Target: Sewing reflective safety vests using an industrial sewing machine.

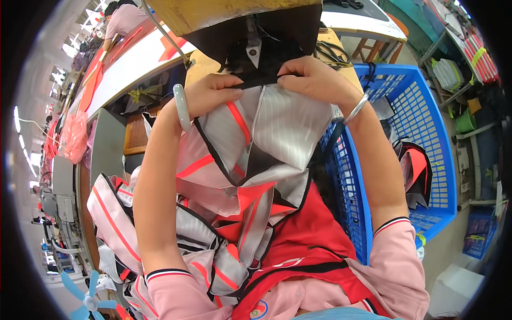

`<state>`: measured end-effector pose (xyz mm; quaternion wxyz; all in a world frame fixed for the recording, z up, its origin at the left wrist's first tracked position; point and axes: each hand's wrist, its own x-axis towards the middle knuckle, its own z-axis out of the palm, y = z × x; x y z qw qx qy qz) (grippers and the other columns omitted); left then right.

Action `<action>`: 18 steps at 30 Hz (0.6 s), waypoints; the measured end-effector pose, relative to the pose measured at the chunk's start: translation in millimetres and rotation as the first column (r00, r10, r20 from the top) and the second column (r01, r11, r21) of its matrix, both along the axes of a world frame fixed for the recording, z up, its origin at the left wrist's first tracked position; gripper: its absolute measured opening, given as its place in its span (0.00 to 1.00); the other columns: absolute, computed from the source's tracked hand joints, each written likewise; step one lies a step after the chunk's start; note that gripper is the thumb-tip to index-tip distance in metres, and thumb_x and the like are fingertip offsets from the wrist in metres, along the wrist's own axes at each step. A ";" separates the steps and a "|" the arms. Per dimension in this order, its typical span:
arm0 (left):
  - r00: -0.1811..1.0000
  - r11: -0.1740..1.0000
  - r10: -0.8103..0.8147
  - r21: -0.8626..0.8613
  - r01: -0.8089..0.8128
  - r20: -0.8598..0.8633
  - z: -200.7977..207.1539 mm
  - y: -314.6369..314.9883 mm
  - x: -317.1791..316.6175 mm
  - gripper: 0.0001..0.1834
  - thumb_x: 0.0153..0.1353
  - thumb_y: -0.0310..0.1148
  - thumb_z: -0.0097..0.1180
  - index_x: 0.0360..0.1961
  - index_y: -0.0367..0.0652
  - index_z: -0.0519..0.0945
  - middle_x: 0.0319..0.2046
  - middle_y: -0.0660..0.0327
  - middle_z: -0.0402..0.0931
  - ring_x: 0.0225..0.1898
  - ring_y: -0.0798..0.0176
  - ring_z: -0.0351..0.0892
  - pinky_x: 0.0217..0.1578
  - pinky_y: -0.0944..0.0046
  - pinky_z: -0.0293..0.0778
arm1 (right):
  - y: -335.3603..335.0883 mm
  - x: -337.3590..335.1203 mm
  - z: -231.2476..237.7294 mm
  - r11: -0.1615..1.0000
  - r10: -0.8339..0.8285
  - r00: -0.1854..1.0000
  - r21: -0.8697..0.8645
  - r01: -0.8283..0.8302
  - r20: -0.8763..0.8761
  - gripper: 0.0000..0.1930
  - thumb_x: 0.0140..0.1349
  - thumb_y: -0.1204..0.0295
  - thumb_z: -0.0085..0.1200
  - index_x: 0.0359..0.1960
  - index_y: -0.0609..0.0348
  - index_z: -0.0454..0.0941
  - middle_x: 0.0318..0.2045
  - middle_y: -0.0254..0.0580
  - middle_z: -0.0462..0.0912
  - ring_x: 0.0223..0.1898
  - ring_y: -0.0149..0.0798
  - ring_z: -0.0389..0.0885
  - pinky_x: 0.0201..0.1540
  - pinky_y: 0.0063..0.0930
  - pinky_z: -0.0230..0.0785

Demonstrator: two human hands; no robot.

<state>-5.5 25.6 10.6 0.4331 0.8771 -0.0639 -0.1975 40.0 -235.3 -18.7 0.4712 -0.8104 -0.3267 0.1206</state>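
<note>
My left hand (205, 95) is closed in a pinch on the black-bound edge of a silver-grey fabric piece (293, 128). The same edge, farther right, sits between the thumb and fingers of my right hand (319, 77). That edge is stretched between both hands, just in front of a machine (248, 24) with a worn yellow top and dark underside. A pointed metal part (254, 50) hangs down from the machine above the edge. The rest of the fabric, with neon-red strips and black trim, falls in folds over my lap and red apron (320, 224).
A blue plastic basket (360, 186) with fabric pieces inside stands close by my right forearm. Black-handled scissors (333, 55) lie on the wooden tabletop (202, 66) right of the machine. A long white table (144, 53) extends at the far left, where another person (125, 21) bends over.
</note>
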 end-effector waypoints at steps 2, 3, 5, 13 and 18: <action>0.998 1.000 -0.010 -0.020 0.009 -0.068 -2.9 4.3 9.7 0.23 0.63 0.37 0.57 0.56 0.32 0.74 0.44 0.65 0.78 0.44 0.75 0.73 0.49 0.74 0.69 | 2.4 5.4 -0.9 0.999 -0.042 0.999 -0.011 0.042 -0.025 0.15 0.60 0.64 0.53 0.38 0.67 0.79 0.27 0.32 0.79 0.32 0.24 0.72 0.36 0.20 0.66; 0.997 1.000 -0.002 -0.022 0.001 -0.072 -4.1 5.3 12.8 0.23 0.63 0.37 0.57 0.56 0.33 0.74 0.44 0.65 0.78 0.44 0.75 0.73 0.49 0.74 0.69 | 3.7 7.7 -2.1 0.999 -0.041 0.999 -0.013 0.041 -0.023 0.15 0.60 0.64 0.53 0.38 0.67 0.79 0.27 0.32 0.79 0.32 0.24 0.72 0.36 0.20 0.66; 0.997 1.000 0.005 -0.024 -0.007 -0.075 -4.6 7.9 16.3 0.23 0.64 0.36 0.57 0.56 0.33 0.75 0.44 0.66 0.78 0.44 0.75 0.73 0.49 0.74 0.69 | 7.0 11.2 -3.8 0.999 -0.050 0.999 0.012 0.050 -0.006 0.15 0.60 0.64 0.54 0.39 0.66 0.79 0.28 0.32 0.80 0.32 0.23 0.73 0.37 0.20 0.66; 0.995 0.995 0.095 0.030 -0.094 -0.033 18.5 -0.9 14.6 0.29 0.61 0.39 0.60 0.59 0.32 0.72 0.48 0.60 0.78 0.48 0.70 0.74 0.53 0.71 0.68 | 8.9 12.7 1.5 0.993 -0.093 0.996 0.075 0.092 0.011 0.15 0.60 0.65 0.53 0.39 0.67 0.79 0.27 0.31 0.79 0.32 0.22 0.73 0.37 0.19 0.66; 0.990 0.988 0.138 0.067 -0.138 0.010 18.9 -2.0 15.5 0.29 0.60 0.39 0.60 0.59 0.33 0.73 0.47 0.60 0.78 0.48 0.71 0.74 0.52 0.71 0.68 | 11.4 17.2 -1.9 0.986 -0.107 0.994 0.129 0.104 0.022 0.15 0.61 0.65 0.53 0.39 0.66 0.80 0.27 0.30 0.79 0.33 0.22 0.73 0.37 0.17 0.66</action>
